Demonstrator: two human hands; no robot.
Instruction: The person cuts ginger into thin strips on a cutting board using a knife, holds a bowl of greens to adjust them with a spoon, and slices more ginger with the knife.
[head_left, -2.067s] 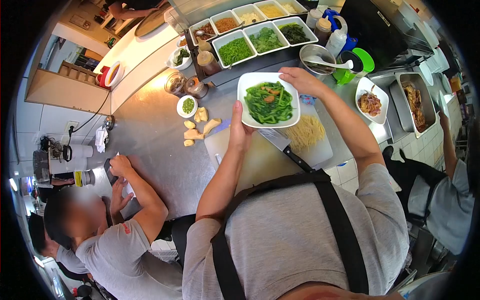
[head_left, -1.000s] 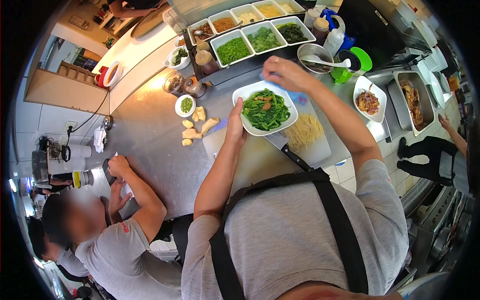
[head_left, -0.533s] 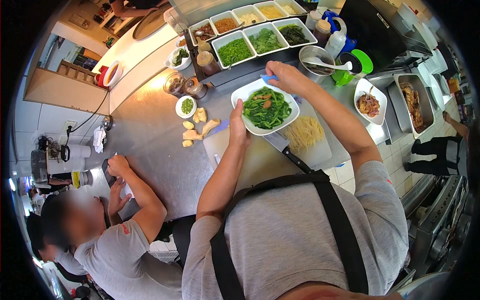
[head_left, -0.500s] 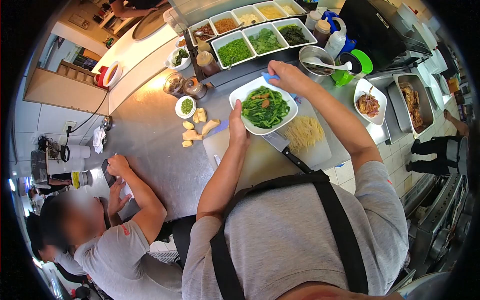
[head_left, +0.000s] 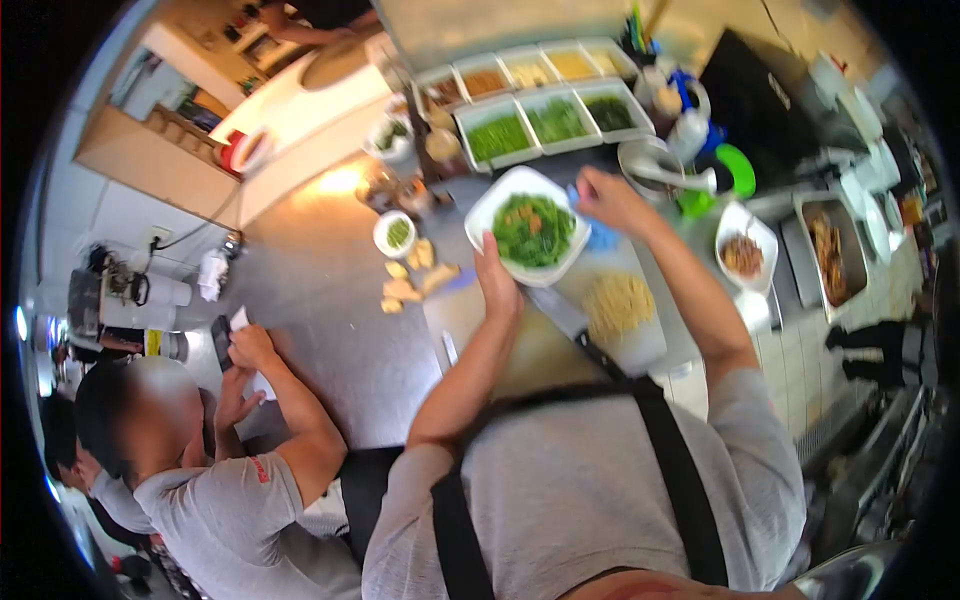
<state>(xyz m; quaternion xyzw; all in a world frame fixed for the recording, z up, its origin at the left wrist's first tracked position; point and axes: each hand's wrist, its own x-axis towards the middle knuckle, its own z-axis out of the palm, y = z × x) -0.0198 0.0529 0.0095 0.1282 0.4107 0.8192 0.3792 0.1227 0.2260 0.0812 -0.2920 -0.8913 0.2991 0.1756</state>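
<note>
A white square bowl [head_left: 478, 212] of cooked greens [head_left: 535, 232] with brown bits on top is held up over the counter. My left hand [head_left: 499, 282] grips its near left side, thumb on the rim. At the bowl's right edge, my right hand [head_left: 612, 203] is closed on a blue cloth [head_left: 600, 235], part of which hangs below the fingers. Beneath the bowl, a knife [head_left: 575, 328] lies across the white cutting board [head_left: 530, 350], beside a pile of pale shreds [head_left: 619, 303]. The picture is slightly blurred.
Ginger pieces [head_left: 403, 290] and a small bowl of chopped green [head_left: 396, 234] lie left of the board. Behind stand ingredient trays [head_left: 497, 135] and a metal pot [head_left: 650, 165]. To the right are a bowl of meat [head_left: 743, 255] and a steel pan [head_left: 835, 260]. A co-worker [head_left: 225, 500] stands at left.
The view has shifted and tilted. Since about a second ago, my right hand has taken the blue cloth to the bowl's edge, and it is now at the right side. My left hand keeps its hold.
</note>
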